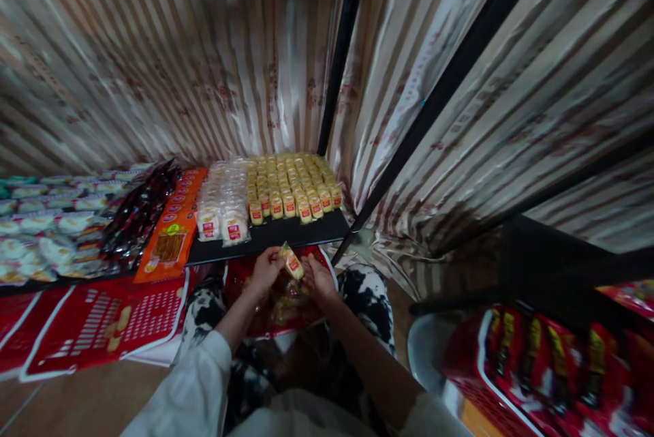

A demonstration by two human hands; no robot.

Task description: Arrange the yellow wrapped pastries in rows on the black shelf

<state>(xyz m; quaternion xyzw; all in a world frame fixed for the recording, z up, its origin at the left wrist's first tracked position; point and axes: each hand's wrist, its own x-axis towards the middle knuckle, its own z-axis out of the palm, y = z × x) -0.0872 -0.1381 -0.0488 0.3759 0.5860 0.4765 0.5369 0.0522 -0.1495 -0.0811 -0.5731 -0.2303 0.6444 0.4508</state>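
Between my two hands is a small yellow snack packet point(293, 262) with a red and white label, tilted, over an open red bag. My left hand point(266, 269) pinches its upper left corner. At its lower right side, my right hand point(319, 277) has its fingers curled against the packet's edge. The red bag point(266, 330) rests between my knees and has more clear-wrapped pieces inside, dim and hard to make out. Just beyond my hands, rows of matching yellow packets point(290, 205) stand on a black shelf point(270, 238).
Left of the yellow rows are white-wrapped packets point(223, 202), an orange snack bag point(171, 239), dark red packets point(140, 219) and pale wrapped packets point(56, 222). Red bags point(102, 321) hang below the shelf. Black poles point(409, 144) slant past striped sheeting. A red basket point(475, 355) holds packets at right.
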